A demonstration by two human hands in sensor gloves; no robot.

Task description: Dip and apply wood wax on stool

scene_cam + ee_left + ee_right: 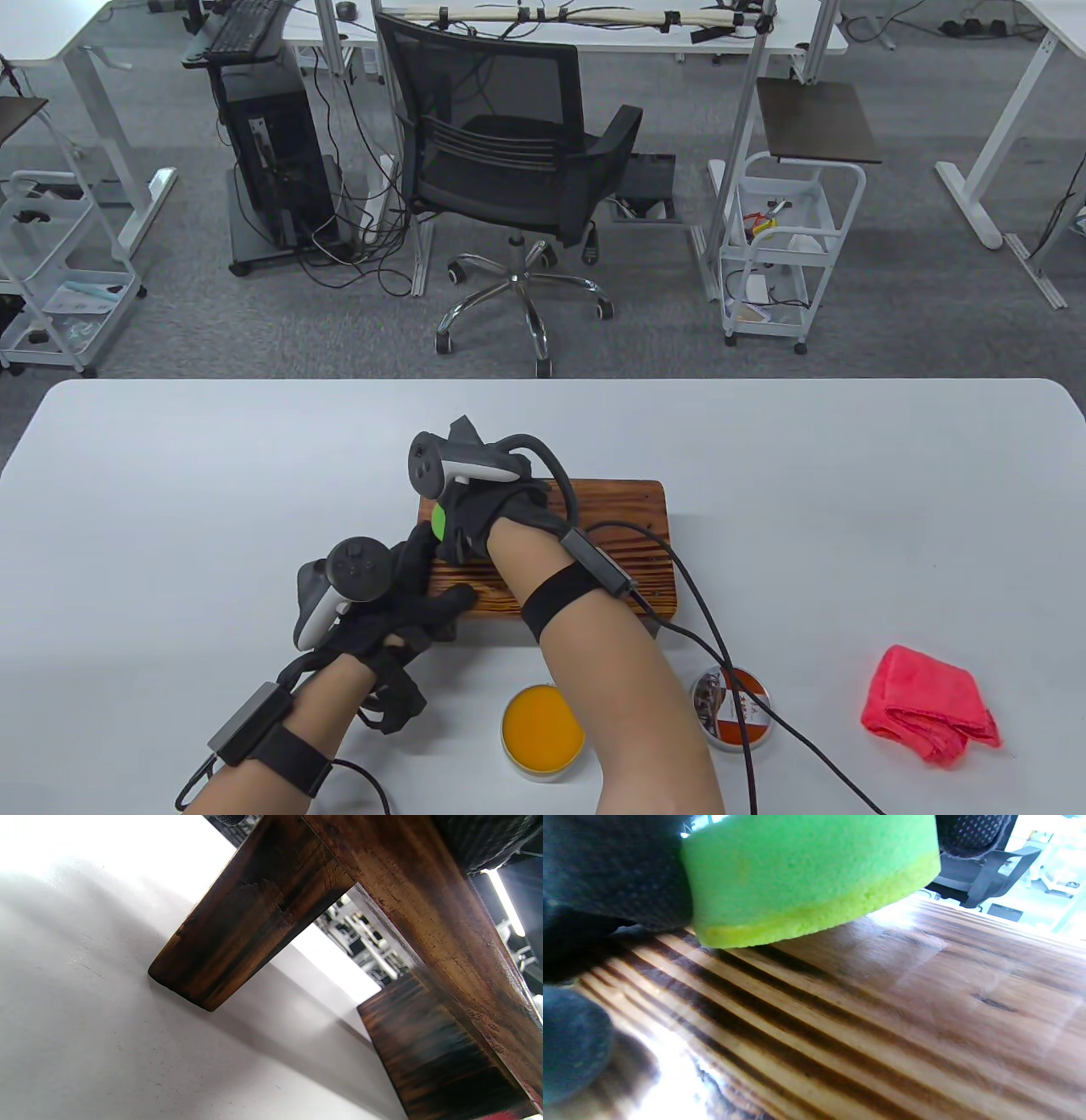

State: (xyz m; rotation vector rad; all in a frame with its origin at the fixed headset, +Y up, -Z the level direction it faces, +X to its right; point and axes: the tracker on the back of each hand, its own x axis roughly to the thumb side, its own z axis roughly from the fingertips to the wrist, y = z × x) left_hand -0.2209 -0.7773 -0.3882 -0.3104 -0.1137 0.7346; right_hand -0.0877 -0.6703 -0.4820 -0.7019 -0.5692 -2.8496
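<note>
**Operator:** Office floor behind, one black mesh chair pushed back; on my white desk sits one wooden stool. My right hand has its grip pinched round one green sponge, which rests on the stool's top at its left end. My left hand is on the stool's near left corner, but whether it clamps the edge or only braces it I cannot tell.

**Observer:** Where's the wax?

**Operator:** One open wax tin of orange wax, near side of the stool, under my right forearm. Its lid lies just right of the tin, and one pink cloth lies further right of the lid.

**Observer:** Risks?

**Operator:** I'd say the glove cable draped across the lid could drag it when I sweep right. My forearm hangs over the open tin, so a low pass might smear wax on it. If my left hand slackens, the stool may skid under the sponge's pressure.
</note>
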